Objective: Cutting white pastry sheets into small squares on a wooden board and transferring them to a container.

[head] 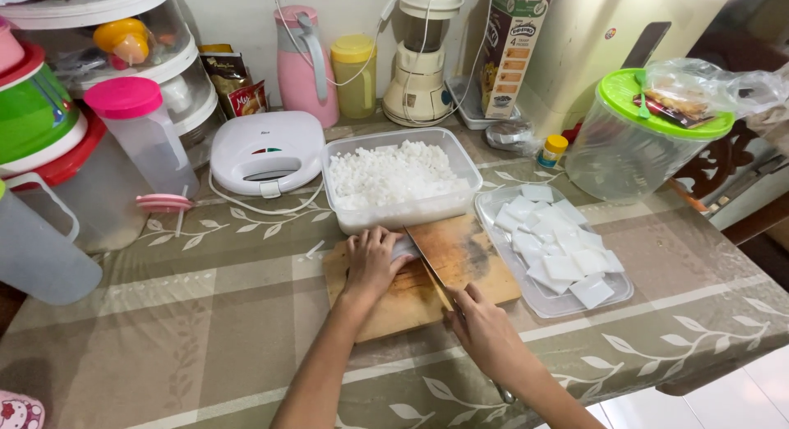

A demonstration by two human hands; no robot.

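A broad rusty cleaver point(448, 248) slices a white slab point(405, 246) on a wooden board point(403, 302).

Taking the blender point(420, 55) at the back of the table as the landmark: a tall cardboard box point(511, 47), brown with orange and white panels, stands upright just to its right, leaning against the wall. Well to its left, past the pink jug, two dark brown pouches point(233, 84) with red and yellow patches stand side by side. Far right, a crumpled clear bag point(699, 88) of coloured wrappers lies on a green lid.
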